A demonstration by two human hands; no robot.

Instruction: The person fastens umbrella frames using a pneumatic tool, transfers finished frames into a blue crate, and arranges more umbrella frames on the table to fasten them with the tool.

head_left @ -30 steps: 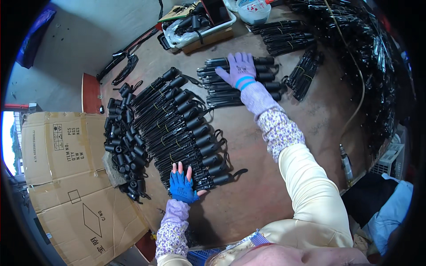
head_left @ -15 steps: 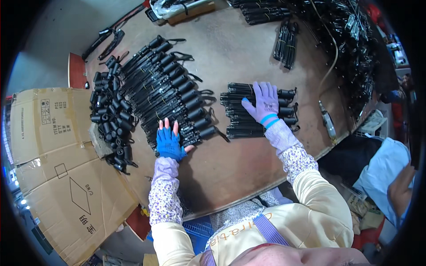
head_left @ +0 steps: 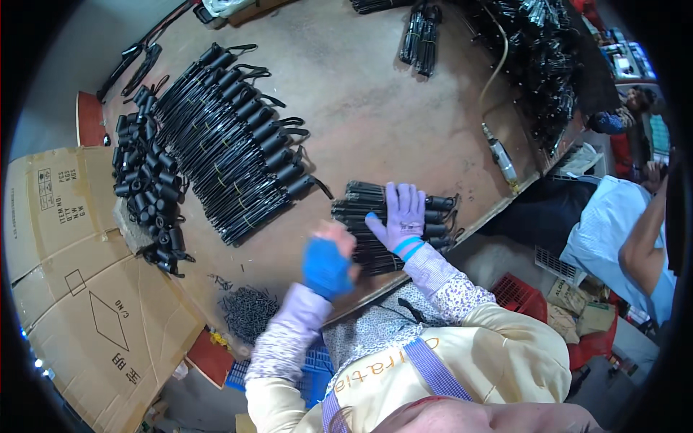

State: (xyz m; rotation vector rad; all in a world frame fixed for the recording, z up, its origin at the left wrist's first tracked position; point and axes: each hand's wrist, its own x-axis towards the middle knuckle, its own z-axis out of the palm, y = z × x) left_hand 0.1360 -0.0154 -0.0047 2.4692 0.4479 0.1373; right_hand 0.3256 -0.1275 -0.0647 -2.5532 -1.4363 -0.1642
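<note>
My right hand, in a lavender glove, lies flat with fingers stretched on a small row of black folded umbrella frames near the table's front edge. Their handles and wrist straps point right. My left hand, in a blue fingerless glove, is just left of that row. Motion blurs its fingers, so their hold cannot be made out. Farther left lies a longer slanted row of umbrella frames with black handles and strap loops, with neither hand on it.
Loose black handles are heaped left of the long row, beside a cardboard box. Small dark pins or screws lie near the front edge. An air screwdriver with a hose rests at right. More frames are piled far right.
My right hand and the small row have moved toward the front edge. My left hand has left the long row and moved right. The view has shifted, showing the pins.
</note>
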